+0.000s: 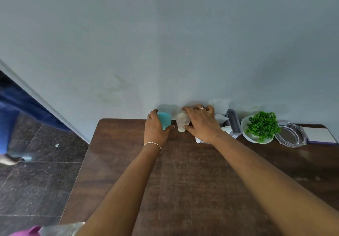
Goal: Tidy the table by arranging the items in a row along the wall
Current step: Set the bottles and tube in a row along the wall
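- Left hand (156, 129) fingers (153, 111) wrap the turquoise cup (164, 121), holding it upright at the tabletop's (128, 162) far edge, by the wall (165, 52).
- Right hand (201, 124) grips a pale cup (182, 122) just beside it, likely closing the gap.
- Rightward along that edge: tissue holder (233, 122), plant bowl (246, 125), glass ashtray (290, 135).

Against the wall, the left hand (156, 130) holds a blue cup (164, 120), the right hand (201, 124) a white cup (182, 121), beside a plant (263, 125) on the tabletop (183, 180).
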Available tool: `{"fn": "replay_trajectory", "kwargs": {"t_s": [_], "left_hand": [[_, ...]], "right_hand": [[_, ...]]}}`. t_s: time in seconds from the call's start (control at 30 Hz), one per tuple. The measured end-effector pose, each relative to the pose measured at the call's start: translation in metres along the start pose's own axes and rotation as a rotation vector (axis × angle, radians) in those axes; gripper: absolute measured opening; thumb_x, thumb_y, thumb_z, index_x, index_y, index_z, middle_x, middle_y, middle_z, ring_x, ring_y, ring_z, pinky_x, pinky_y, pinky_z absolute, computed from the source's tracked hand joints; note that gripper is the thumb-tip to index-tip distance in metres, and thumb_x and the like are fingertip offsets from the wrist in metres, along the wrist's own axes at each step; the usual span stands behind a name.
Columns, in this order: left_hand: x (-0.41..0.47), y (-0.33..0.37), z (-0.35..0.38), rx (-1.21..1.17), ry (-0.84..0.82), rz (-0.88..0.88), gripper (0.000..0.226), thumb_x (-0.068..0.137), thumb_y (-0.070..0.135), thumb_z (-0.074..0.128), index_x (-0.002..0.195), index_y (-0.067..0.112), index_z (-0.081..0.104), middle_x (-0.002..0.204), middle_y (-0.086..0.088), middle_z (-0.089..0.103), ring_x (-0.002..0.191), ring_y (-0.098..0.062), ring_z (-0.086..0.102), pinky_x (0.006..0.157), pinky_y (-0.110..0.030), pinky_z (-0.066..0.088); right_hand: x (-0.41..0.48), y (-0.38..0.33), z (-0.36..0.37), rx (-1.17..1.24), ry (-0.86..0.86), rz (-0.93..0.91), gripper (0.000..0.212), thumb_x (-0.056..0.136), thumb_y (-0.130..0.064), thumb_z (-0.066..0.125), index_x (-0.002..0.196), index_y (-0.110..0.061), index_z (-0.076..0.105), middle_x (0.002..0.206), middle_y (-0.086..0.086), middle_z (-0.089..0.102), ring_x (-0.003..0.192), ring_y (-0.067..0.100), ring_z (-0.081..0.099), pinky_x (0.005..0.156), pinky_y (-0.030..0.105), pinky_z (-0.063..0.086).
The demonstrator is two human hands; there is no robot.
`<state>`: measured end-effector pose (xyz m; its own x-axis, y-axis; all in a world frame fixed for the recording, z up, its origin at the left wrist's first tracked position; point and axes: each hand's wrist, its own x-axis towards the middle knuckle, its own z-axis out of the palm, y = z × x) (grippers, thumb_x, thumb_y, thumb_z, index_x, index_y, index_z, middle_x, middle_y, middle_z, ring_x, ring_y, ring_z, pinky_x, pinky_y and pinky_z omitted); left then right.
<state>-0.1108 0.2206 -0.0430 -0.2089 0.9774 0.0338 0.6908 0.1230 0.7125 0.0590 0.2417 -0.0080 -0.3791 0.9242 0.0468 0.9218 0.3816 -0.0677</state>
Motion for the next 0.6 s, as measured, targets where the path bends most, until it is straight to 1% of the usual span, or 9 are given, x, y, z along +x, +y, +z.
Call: {"fn": "replay_trajectory", "kwargs": {"t_s": [0.1, 0.17, 0.23, 0.3, 0.33, 0.4, 0.5, 0.6], "left_hand": [[-0.007, 0.000, -0.005, 0.003, 0.007, -0.029, 0.095, 0.068, 0.031, 0.082, 0.139, 0.004, 0.025, 0.132, -0.020, 0.046, 0.124, -0.034, 0.043, 0.101, -0.038, 0.039], [-0.019, 0.002, -0.008, -0.005, 0.027, -0.062, 0.098, 0.068, 0.030, 0.081, 0.141, 0.004, 0.021, 0.137, -0.020, 0.042, 0.129, -0.033, 0.036, 0.105, -0.040, 0.035], [-0.039, 0.005, -0.011, -0.002, 0.082, -0.065, 0.092, 0.073, 0.027, 0.078, 0.142, 0.004, 0.021, 0.144, -0.019, 0.032, 0.135, -0.034, 0.028, 0.110, -0.043, 0.032], [-0.066, 0.008, -0.011, 0.037, 0.151, -0.019, 0.083, 0.077, 0.026, 0.073, 0.141, 0.003, 0.024, 0.146, -0.016, 0.030, 0.138, -0.031, 0.023, 0.115, -0.040, 0.024], [-0.079, 0.009, -0.010, 0.047, 0.176, -0.002, 0.079, 0.078, 0.026, 0.070, 0.140, 0.003, 0.026, 0.145, -0.015, 0.032, 0.138, -0.029, 0.024, 0.114, -0.037, 0.022], [-0.105, 0.013, -0.005, 0.022, 0.170, 0.019, 0.069, 0.081, 0.023, 0.066, 0.137, 0.005, 0.031, 0.140, -0.013, 0.039, 0.133, -0.028, 0.033, 0.111, -0.036, 0.027], [-0.140, 0.025, 0.003, -0.039, 0.086, 0.040, 0.052, 0.085, 0.021, 0.062, 0.131, 0.010, 0.040, 0.130, -0.007, 0.050, 0.122, -0.025, 0.044, 0.103, -0.038, 0.040], [-0.173, 0.041, 0.016, -0.035, -0.003, 0.153, 0.044, 0.085, 0.020, 0.062, 0.125, 0.012, 0.046, 0.123, -0.004, 0.056, 0.115, -0.023, 0.049, 0.099, -0.035, 0.041]], "right_hand": [[-0.010, -0.003, -0.007, 0.035, 0.016, 0.012, 0.068, 0.085, -0.042, 0.060, 0.143, -0.022, 0.030, 0.137, 0.002, 0.050, 0.132, 0.026, 0.036, 0.101, 0.044, 0.021], [-0.021, -0.006, -0.012, 0.099, 0.064, 0.026, 0.069, 0.084, -0.040, 0.062, 0.143, -0.022, 0.031, 0.141, 0.000, 0.045, 0.133, 0.024, 0.034, 0.102, 0.044, 0.022], [-0.041, -0.010, -0.016, 0.178, 0.136, 0.048, 0.068, 0.083, -0.040, 0.063, 0.141, -0.022, 0.034, 0.143, -0.001, 0.042, 0.133, 0.023, 0.035, 0.101, 0.045, 0.024], [-0.066, -0.013, -0.017, 0.238, 0.192, 0.086, 0.065, 0.083, -0.041, 0.063, 0.139, -0.022, 0.035, 0.142, -0.002, 0.041, 0.132, 0.022, 0.035, 0.103, 0.048, 0.026], [-0.079, -0.014, -0.016, 0.261, 0.204, 0.111, 0.065, 0.083, -0.042, 0.062, 0.139, -0.023, 0.035, 0.143, -0.002, 0.041, 0.133, 0.021, 0.035, 0.103, 0.048, 0.026], [-0.112, -0.013, -0.014, 0.299, 0.206, 0.171, 0.065, 0.085, -0.044, 0.060, 0.139, -0.024, 0.033, 0.144, -0.003, 0.038, 0.134, 0.020, 0.033, 0.105, 0.048, 0.025], [-0.163, -0.007, -0.013, 0.322, 0.154, 0.239, 0.065, 0.087, -0.044, 0.056, 0.142, -0.025, 0.029, 0.148, -0.003, 0.033, 0.138, 0.019, 0.027, 0.109, 0.048, 0.023], [-0.217, 0.006, -0.015, 0.344, 0.128, 0.299, 0.064, 0.086, -0.043, 0.059, 0.142, -0.027, 0.032, 0.150, -0.003, 0.032, 0.139, 0.020, 0.026, 0.108, 0.048, 0.024]]}}
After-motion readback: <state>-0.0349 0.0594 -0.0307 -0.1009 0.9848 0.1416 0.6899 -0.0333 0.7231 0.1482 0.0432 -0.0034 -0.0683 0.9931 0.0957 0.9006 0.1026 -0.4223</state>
